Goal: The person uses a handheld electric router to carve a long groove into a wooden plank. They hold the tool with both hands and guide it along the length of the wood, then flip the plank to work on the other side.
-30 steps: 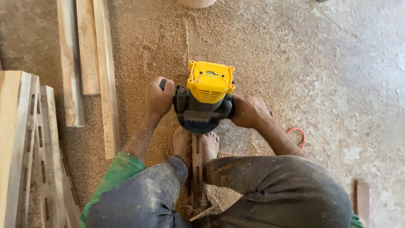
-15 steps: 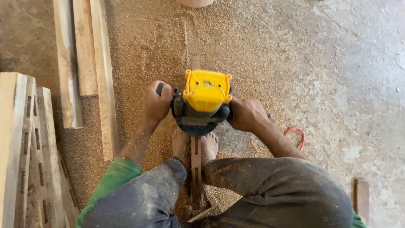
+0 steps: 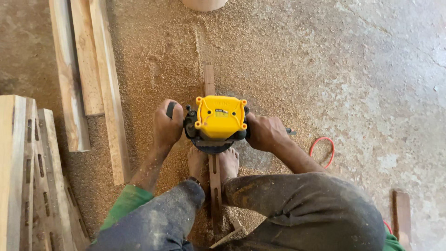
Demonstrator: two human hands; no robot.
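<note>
- Gripping the side handles of a yellow-topped router (image 3: 220,122), the left hand (image 3: 167,128) and right hand (image 3: 264,132) are each closed tight.
- The router sits on a narrow wooden strip (image 3: 210,83) lying on the sawdust-covered floor (image 3: 153,69), both bare feet (image 3: 213,163) flanking the strip.
- Planks (image 3: 88,79) lie toward the floor's left edge.

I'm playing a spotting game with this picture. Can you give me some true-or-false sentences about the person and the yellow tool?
1. Both hands grip the yellow tool. True: the left hand and the right hand each hold a side handle.
2. The tool sits on a wide round log. False: it sits on a narrow wooden strip.
3. Bare feet rest either side of the strip. True.
4. The floor is covered in green grass. False: sawdust covers it.
5. The planks lie to the person's right. False: they lie to the left.
</note>
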